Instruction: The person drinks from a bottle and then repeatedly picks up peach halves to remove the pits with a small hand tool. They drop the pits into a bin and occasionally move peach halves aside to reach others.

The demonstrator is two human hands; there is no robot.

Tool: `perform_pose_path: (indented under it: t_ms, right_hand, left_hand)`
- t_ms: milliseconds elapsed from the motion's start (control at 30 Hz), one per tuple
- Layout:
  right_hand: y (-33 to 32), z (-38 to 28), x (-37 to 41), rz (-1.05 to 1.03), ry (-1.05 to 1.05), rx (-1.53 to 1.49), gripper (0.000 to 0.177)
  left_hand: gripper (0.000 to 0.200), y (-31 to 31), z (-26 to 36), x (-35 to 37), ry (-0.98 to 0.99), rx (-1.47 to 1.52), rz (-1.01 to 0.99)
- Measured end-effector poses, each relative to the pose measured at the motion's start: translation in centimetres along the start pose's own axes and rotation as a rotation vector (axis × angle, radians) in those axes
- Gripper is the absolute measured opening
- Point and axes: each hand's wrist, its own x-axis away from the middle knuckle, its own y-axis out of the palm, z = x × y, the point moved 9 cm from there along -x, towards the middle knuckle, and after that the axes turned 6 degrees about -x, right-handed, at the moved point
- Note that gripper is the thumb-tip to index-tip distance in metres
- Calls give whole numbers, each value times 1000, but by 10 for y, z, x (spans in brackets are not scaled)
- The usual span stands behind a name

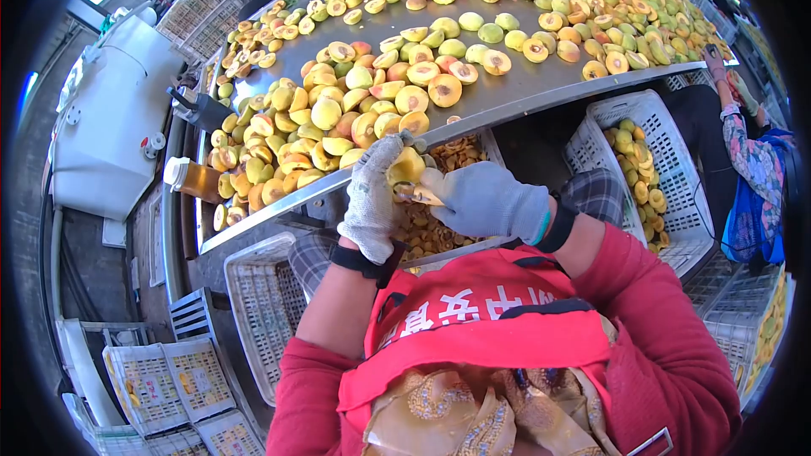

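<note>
My left hand (372,198), in a white knit glove, is closed around a yellow peach half (407,166) just past the table's metal edge. My right hand (492,203), in a grey-blue glove, grips a small pitting tool (418,194) with a pale handle and a metal end. The tool's end is right at the lower side of the peach half; the glove hides part of the handle. Below both hands, a crate (498,152) holds brown pits and scraps (429,232). Cut peach halves (329,114) are heaped on the table beyond my left hand.
The metal table (507,97) carries many more peach halves toward its far side. A white crate of peach halves (639,181) stands at right, near a co-worker's sleeve (752,160). Another white crate (269,304) sits at left. A jar of brown liquid (196,180) hangs by the table's left edge.
</note>
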Motion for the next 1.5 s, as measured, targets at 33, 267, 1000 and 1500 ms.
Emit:
perform_pose_path:
  t_ms: [33,267,1000,1500]
  right_hand:
    - [-3,-1,0,-73,38,59,28]
    - [-16,-2,2,60,30,106,23]
    - [25,54,20,161,145,174,22]
    - [22,73,31,130,235,-38,29]
  left_hand:
    - [32,-2,3,1,-12,-12,33]
    - [29,-17,12,-6,60,-46,174]
    - [45,-99,104,60,419,-487,407]
    - [60,-125,104,-24,-31,-1982,501]
